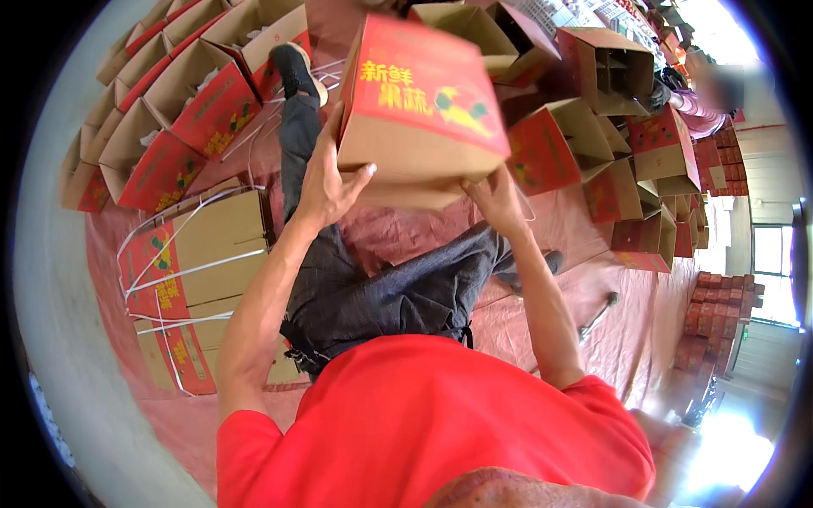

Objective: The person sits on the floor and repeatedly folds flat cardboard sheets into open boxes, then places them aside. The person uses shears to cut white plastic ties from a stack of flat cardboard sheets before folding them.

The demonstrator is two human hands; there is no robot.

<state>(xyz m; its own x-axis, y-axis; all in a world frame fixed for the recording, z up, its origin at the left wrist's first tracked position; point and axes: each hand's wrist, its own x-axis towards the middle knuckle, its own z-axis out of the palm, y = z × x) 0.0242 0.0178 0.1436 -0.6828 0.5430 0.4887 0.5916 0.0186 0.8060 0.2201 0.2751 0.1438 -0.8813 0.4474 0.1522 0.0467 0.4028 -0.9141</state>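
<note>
between left hand and right hand, over the red floor sheet: gripping a red-and-brown carton

from the head view, holding the carton in front of the body, with printed red face turned up and plain brown side toward the chest. with the left hand, grasping the near left edge, thumb spread against the brown side; with the right, clutching near the lower right corner. cannot tell how far the fingers reach behind. beside the left forearm, lying flat, a cardboard bundle bound with white straps. beyond it, standing in rows, open boxes. at upper right, more of the same, near a co-worker's pink sleeve. farther right, piled up, stacked red cartons.
</note>
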